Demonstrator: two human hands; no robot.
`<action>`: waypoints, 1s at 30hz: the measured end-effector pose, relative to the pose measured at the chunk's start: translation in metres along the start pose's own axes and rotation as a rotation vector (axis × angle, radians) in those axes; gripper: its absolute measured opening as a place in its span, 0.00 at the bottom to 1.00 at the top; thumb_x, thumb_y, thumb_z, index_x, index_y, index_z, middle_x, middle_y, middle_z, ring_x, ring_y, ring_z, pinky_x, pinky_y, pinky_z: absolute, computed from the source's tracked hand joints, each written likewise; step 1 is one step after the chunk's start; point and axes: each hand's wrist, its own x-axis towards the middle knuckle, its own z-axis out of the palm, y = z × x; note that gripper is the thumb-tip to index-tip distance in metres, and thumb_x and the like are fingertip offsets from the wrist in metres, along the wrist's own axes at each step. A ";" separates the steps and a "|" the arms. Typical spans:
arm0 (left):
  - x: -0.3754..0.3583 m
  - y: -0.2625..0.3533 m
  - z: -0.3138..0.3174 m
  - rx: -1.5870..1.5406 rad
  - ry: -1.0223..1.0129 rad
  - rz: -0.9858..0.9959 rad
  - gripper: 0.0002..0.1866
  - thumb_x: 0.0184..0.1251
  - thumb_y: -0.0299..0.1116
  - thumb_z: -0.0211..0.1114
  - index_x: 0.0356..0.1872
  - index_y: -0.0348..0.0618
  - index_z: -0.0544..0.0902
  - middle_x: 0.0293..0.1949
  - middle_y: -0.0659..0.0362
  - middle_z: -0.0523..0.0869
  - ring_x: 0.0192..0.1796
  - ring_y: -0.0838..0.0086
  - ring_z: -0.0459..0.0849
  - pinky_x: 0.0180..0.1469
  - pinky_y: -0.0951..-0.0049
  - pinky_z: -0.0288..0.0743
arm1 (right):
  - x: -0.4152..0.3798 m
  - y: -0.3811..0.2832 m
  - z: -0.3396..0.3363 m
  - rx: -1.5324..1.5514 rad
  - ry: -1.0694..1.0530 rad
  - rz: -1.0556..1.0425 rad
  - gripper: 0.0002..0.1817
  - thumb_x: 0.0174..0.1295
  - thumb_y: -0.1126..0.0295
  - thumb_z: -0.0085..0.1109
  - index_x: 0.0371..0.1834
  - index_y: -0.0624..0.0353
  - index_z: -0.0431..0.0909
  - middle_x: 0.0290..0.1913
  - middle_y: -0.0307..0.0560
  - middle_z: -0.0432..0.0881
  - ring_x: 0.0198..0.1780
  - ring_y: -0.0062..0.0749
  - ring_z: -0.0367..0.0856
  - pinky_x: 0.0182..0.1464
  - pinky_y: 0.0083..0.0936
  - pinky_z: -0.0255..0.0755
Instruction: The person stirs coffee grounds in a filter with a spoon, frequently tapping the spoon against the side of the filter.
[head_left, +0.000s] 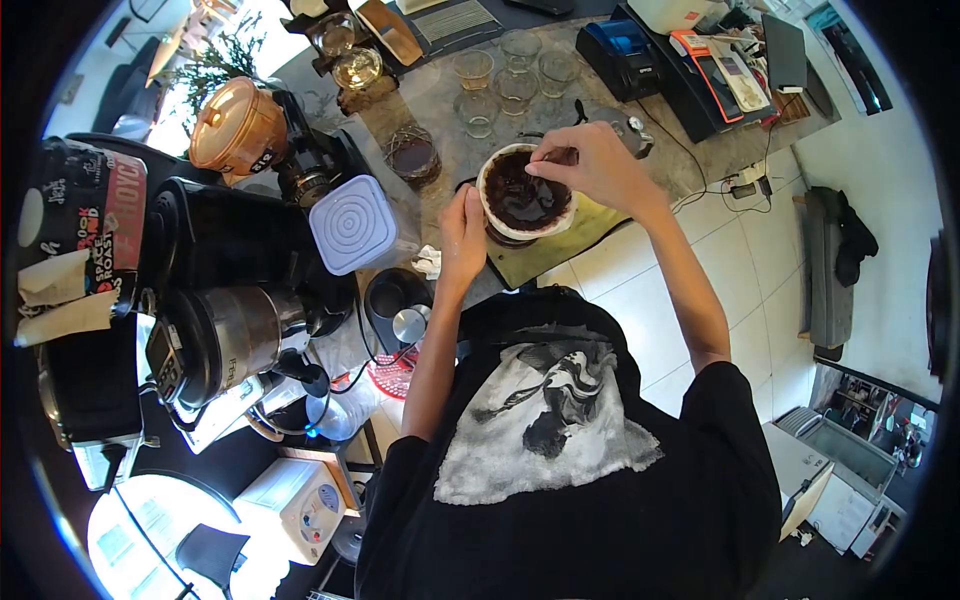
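Observation:
A round coffee dripper (490,212) with a pale filter stands on the counter, filled with wet, dark coffee grounds (525,197). Against its left side my left hand (462,238) is closed, gripping the edge, with part of the fingers hidden. Above the grounds my right hand (590,170) is pinched, its fingertips over the middle of the filter. Whatever thin thing it may hold is too small to make out. To the left of the dripper stands a glass of dark liquid (412,158). Under the dripper's right side lies a green cloth (560,245).
Several clear glasses (517,85) stand behind the dripper. A lidded plastic container (352,222), a grinder with an orange hopper (237,125) and a steel-bodied machine (235,335) crowd the left. A receipt printer (628,58) and card terminal (740,80) sit at the back right.

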 end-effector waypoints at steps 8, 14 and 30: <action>0.000 -0.004 0.001 0.027 -0.004 0.028 0.19 0.83 0.38 0.46 0.31 0.35 0.73 0.22 0.62 0.69 0.27 0.79 0.66 0.31 0.72 0.64 | -0.009 -0.028 -0.019 0.017 0.151 -0.082 0.12 0.61 0.65 0.70 0.36 0.64 0.86 0.27 0.49 0.87 0.30 0.31 0.86 0.36 0.25 0.77; 0.000 -0.005 0.001 0.002 -0.023 -0.003 0.19 0.84 0.38 0.46 0.31 0.36 0.72 0.22 0.62 0.68 0.27 0.79 0.66 0.31 0.72 0.64 | -0.007 -0.013 -0.008 -0.036 0.053 -0.008 0.12 0.61 0.65 0.70 0.35 0.65 0.85 0.24 0.48 0.85 0.27 0.28 0.83 0.34 0.24 0.75; 0.001 0.002 -0.002 0.048 -0.051 0.018 0.19 0.84 0.38 0.46 0.32 0.36 0.72 0.22 0.62 0.69 0.27 0.79 0.66 0.31 0.72 0.64 | -0.009 -0.024 -0.015 0.037 0.220 0.040 0.10 0.62 0.69 0.66 0.35 0.67 0.84 0.23 0.46 0.84 0.25 0.27 0.80 0.32 0.26 0.73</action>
